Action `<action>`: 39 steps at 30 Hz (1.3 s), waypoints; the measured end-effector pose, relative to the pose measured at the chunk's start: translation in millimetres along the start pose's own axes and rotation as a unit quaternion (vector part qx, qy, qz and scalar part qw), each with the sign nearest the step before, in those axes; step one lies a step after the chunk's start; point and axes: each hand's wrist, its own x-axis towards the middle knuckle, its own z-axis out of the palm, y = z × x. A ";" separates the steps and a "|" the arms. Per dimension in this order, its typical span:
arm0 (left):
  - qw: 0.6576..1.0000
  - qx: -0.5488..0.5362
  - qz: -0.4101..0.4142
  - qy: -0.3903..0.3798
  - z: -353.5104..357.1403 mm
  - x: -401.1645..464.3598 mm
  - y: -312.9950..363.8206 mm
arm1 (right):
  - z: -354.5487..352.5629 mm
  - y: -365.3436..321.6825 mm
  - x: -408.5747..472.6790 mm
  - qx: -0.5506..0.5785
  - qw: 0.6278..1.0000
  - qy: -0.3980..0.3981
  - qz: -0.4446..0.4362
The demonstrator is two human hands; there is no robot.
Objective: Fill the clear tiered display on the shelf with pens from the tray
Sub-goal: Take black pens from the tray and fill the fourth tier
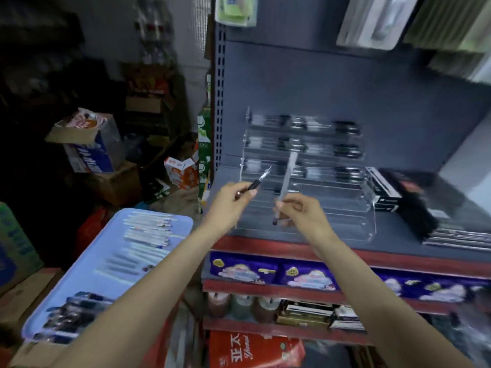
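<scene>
The left hand (228, 201) pinches a black-gripped pen (259, 179) by its lower barrel, tip angled up and right, and the right hand (297, 211) grips a pale clear pen (288, 176) near its dark end, held almost upright before the clear tiered display (345, 205) at the shelf's (398, 257) front edge. To place them well, I judge each should be turned level and laid along a bare lower step. The 3 upper tiers hold dark-capped pens; more lie on the blue tray (183, 221), lower left.
</scene>
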 end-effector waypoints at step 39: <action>0.850 0.506 0.095 -0.111 32.7 48.5 18.4 | -86.7 -5.0 39.8 0.009 0.999 0.043 -0.024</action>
